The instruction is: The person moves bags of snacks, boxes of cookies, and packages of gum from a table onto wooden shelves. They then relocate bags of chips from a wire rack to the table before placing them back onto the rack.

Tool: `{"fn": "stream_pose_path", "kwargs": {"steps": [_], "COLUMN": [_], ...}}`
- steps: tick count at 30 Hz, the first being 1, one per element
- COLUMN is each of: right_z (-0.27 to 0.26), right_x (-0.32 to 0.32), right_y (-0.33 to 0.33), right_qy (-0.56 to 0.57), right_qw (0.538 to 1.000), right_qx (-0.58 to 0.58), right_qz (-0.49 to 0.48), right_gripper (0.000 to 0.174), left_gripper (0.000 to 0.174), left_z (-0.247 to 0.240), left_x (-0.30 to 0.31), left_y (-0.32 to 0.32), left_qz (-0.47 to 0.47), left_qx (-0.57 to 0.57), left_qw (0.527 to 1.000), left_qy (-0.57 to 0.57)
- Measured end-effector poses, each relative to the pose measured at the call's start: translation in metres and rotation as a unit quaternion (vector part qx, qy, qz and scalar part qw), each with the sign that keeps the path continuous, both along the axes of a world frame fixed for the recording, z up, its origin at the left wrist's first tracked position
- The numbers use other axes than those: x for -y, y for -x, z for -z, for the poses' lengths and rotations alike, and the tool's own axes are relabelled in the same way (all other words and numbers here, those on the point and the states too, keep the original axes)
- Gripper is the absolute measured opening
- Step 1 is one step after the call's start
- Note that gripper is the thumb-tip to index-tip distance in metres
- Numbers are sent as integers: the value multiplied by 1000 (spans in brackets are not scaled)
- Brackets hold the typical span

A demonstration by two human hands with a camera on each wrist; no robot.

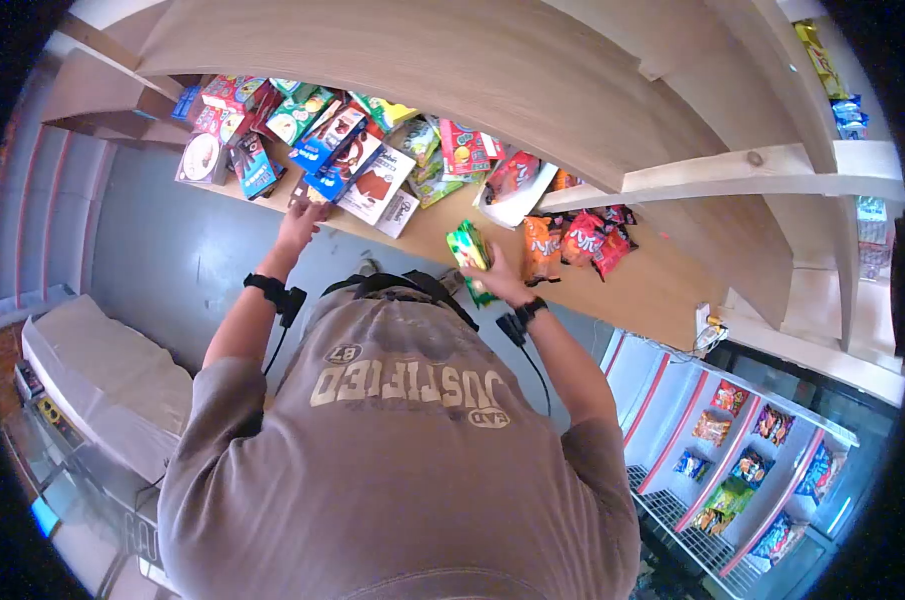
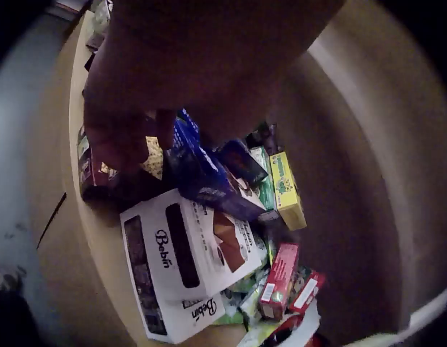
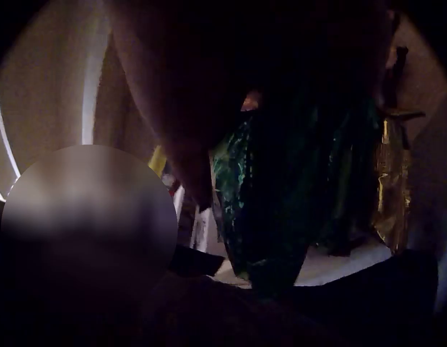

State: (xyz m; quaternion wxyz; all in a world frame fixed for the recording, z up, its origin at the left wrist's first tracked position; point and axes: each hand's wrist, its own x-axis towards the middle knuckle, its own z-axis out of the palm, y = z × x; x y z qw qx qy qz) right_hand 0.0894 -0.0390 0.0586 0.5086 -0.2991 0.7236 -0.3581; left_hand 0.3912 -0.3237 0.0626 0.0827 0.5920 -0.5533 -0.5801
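The right hand [image 1: 501, 277] grips a green packet [image 1: 468, 248] in front of the shelf edge; in the right wrist view green wrappers [image 3: 241, 195] hang beneath the dark, shadowed hand [image 3: 259, 79]. At the shelf edge, the left hand [image 1: 303, 225] holds a dark brown box [image 1: 304, 189]. The left wrist view has this hand [image 2: 187, 65] with fingers bent over the dark box [image 2: 97, 181], its far side hidden. Blue boxes [image 2: 209, 177] and white Bebin boxes [image 2: 198, 253] lie beside it, stacked at angles.
Red and green boxes [image 1: 300, 118] are heaped on the wooden shelf [image 1: 643, 290]. Orange packets [image 1: 542, 248] and red packets [image 1: 585, 238] lie right of the right hand. A wooden upper board [image 1: 423, 60] overhangs the goods. Racks with snack bags [image 1: 730, 495] stand lower right.
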Motion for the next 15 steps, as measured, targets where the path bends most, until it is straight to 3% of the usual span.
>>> {"fn": "stream_pose_path", "kwargs": {"steps": [2,3,5,6,8,15], "right_z": [-24,14,24,24,25,21], "right_x": [48,61,92,96,102,59], "right_y": [-16,-17,-23,-28,-37,-67], "right_qy": [-7,88,118,116,31,10], "right_qw": [999,993,959,959,902,907], "right_qx": [-9,-38,-249,-249,-430,-412], "right_qz": [45,65,62,63,2,84], "right_gripper": [99,105,100,100,99,80], "left_gripper": [39,39,37,32,26,28], "left_z": [-6,-9,-18,-20,-20,-32], "left_x": [-5,-7,-8,-8,-6,-3], "left_y": [-13,-18,-25,-28,-34,-26], "left_qz": [51,100,124,173,238,286], "left_qx": [-22,-43,-49,-56,-82,-94], "left_qw": [998,994,990,983,967,950], "left_qy": [-10,-17,-38,-35,-33,-79]}}
